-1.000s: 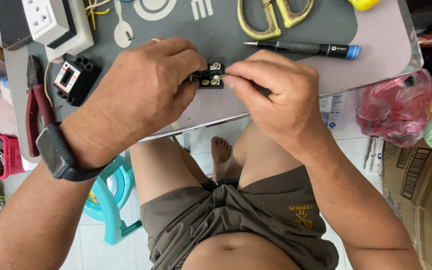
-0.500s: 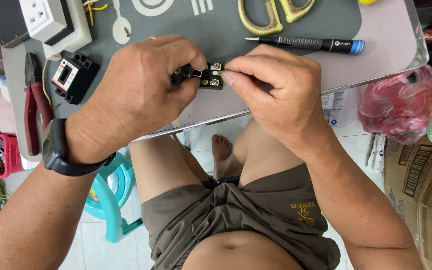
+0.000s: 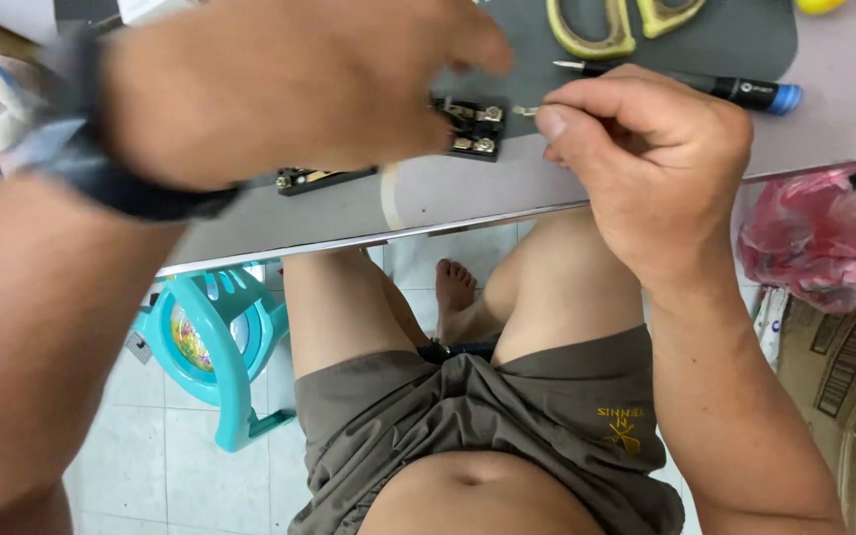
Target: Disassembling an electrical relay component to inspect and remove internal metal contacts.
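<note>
Lifted, blurred left hand (image 3: 279, 89) grips nothing visible; right hand (image 3: 646, 149) pinches terminal block's (image 3: 473, 127) pin.

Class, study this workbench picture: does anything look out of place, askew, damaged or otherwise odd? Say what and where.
Nothing looks damaged or spilled. The small black terminal block lies near the table's front edge; the right hand pinches a tiny metal part beside it. The left hand is only a blur. The screwdriver and scissors lie flat.

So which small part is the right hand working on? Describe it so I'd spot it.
Start at the grey mat on the table, near its front edge. Just left of the right hand sits a small black block with silver screws, unlike the long blue-capped screwdriver behind.
</note>
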